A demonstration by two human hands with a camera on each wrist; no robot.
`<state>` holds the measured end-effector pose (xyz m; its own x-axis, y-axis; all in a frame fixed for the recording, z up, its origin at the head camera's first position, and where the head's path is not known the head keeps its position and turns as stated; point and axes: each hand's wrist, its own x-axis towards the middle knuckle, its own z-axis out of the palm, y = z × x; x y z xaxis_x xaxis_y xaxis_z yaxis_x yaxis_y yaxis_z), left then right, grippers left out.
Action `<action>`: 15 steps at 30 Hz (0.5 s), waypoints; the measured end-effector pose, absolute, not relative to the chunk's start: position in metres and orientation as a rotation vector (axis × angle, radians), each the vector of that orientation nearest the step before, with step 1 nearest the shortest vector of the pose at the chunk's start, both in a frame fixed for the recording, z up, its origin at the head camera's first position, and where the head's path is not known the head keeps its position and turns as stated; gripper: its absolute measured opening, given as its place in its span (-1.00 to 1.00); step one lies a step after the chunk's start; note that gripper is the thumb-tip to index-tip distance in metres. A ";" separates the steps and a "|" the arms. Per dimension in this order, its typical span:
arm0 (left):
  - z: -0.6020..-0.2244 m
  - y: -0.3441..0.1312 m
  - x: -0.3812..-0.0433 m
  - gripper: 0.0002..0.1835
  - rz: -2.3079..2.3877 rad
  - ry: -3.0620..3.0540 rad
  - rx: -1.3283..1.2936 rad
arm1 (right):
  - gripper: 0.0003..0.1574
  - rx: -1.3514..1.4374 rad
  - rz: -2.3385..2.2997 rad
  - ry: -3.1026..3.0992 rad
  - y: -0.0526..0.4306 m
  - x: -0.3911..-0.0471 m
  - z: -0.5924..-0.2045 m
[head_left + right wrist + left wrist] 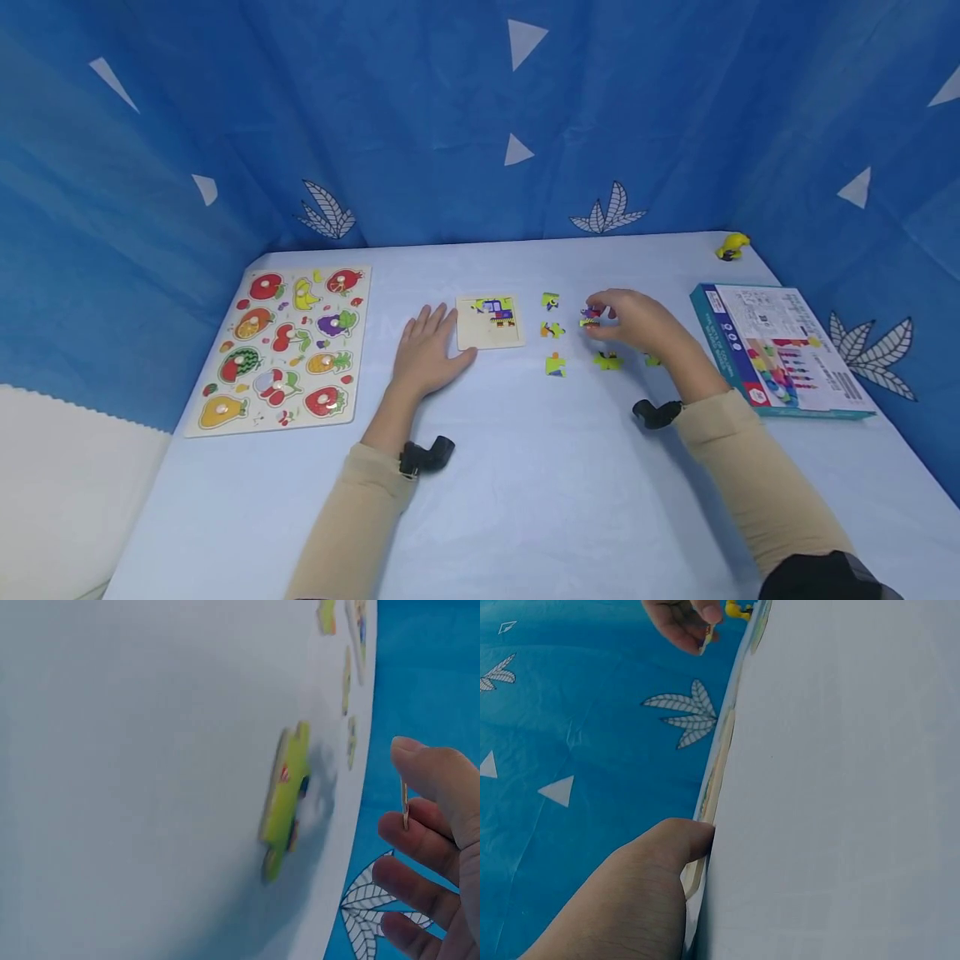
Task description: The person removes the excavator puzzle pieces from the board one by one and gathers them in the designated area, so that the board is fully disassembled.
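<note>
My right hand (637, 319) pinches a jigsaw puzzle piece (589, 316) between thumb and fingers, raised off the table; the right wrist view shows that piece (406, 804) edge-on. My left hand (427, 354) lies with fingers straight, its thumb at the lower left corner of a square wooden puzzle board (489, 335). Some fitted pieces (498, 312) make part of a colourful vehicle picture on that board. Between board and right hand, loose pieces stand in a column, among them a yellow-green one (555, 365). Another loose piece (607, 361) lies just below the right hand.
A wooden fruit puzzle board (300, 385) lies at the left. On the right is a flat printed box (787, 350), with a small yellow toy (732, 246) near the far right corner. A blue curtain (450, 125) hangs behind the white-covered table (525, 483).
</note>
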<state>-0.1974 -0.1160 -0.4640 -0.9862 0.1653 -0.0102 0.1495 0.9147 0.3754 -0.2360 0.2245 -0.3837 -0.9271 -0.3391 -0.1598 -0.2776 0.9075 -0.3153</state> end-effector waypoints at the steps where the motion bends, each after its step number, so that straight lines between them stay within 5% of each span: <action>1: -0.464 -0.116 -0.197 -0.04 0.591 3.032 0.248 | -0.28 -0.459 -0.425 2.855 0.227 -0.236 -0.385; 15: -0.464 -0.116 -0.197 -0.04 0.592 3.030 0.249 | -0.22 -0.394 -0.445 2.818 0.239 -0.240 -0.405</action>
<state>-0.1968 -0.1155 -0.4641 -0.9861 0.1656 -0.0127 0.1486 0.9140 0.3776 -0.2401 0.2394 -0.4051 -0.9293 -0.3029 -0.2113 -0.2230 0.9163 -0.3328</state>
